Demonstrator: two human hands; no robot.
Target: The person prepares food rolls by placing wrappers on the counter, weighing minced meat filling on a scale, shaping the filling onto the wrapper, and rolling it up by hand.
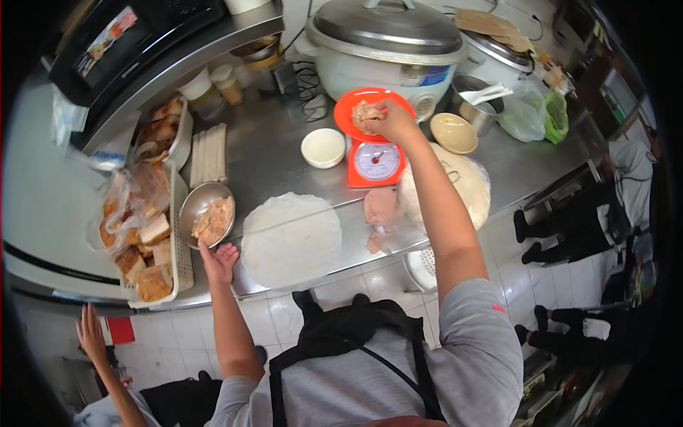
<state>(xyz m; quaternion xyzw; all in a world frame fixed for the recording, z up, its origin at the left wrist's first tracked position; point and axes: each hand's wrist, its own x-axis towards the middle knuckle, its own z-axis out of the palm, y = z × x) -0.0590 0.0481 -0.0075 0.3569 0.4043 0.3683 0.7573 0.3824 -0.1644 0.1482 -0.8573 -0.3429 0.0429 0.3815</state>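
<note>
My right hand (391, 122) is over the orange-red plate (400, 107) of a kitchen scale (377, 162). Its fingers are closed around some minced meat (364, 116) on that plate. At the lower edge of a metal bowl (186, 213), my left hand (220, 262) lies palm up with its fingers spread. More minced meat (212, 220) fills part of that bowl, which leans a little. Between my hands, a thin round dough sheet (292, 240) lies flat on the steel counter. A crumpled pinkish packet or cloth (380, 208) sits below the scale.
Left of the bowl stands a white basket (183, 263) of bread pieces. A big rice cooker (388, 64) is behind the scale, a white bowl (324, 148) beside it. A bulky, pale covered mound (466, 188) sits under my right arm. Another person's hand (90, 333) shows lower left.
</note>
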